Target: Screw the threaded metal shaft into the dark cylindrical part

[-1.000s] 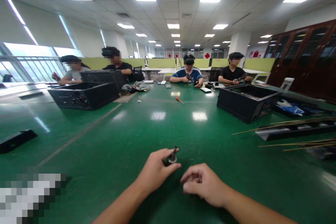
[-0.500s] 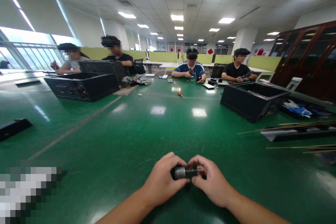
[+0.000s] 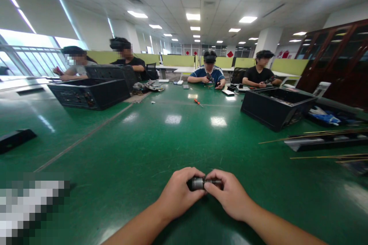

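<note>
A small metal cylindrical part [image 3: 198,183] with a thinner dark shaft lies sideways between my hands, just above the green table [image 3: 161,141]. My left hand [image 3: 179,191] is wrapped round its thick grey end, fingers above and thumb below. Around the thin shaft at the right, my right hand [image 3: 230,195] is closed, with the thumb pressed near the middle of the part. The fingertips of both hands nearly meet. The hands hide part of the piece.
An orange screwdriver [image 3: 197,102] lies farther up the table. Open black computer cases stand at the left [image 3: 89,93] and right [image 3: 276,109]. Thin rods [image 3: 316,136] and a metal strip [image 3: 324,142] lie at the right. Several people sit across the table.
My right thumb has moved up and left onto the middle of the metal part, covering more of its shaft. My left hand has barely moved.
</note>
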`<state>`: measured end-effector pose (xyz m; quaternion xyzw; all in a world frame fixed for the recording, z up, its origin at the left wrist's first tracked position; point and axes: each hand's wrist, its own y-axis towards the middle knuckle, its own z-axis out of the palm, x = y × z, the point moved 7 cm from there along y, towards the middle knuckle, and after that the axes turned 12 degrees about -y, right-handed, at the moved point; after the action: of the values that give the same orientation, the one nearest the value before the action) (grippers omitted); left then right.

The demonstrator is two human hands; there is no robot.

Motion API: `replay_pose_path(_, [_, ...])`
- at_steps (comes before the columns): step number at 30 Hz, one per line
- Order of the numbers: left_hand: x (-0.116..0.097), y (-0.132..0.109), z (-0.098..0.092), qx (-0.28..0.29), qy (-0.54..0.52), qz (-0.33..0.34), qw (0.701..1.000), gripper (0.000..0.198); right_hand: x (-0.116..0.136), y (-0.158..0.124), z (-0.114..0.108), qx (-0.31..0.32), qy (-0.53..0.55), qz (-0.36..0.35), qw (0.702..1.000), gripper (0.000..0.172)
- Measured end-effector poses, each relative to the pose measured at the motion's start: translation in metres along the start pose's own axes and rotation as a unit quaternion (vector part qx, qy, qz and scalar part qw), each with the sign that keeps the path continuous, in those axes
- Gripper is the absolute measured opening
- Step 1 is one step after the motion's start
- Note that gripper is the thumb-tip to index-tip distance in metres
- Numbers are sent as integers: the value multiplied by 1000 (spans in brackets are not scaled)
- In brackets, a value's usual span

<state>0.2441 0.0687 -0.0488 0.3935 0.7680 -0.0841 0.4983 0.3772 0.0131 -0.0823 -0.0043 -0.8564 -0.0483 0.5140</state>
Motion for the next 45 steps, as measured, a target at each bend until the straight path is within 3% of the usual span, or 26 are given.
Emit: replay_pose_path(45, [0, -2, -9, -26, 16, 17, 999, 24, -4, 0, 1, 3, 30, 11, 999, 8])
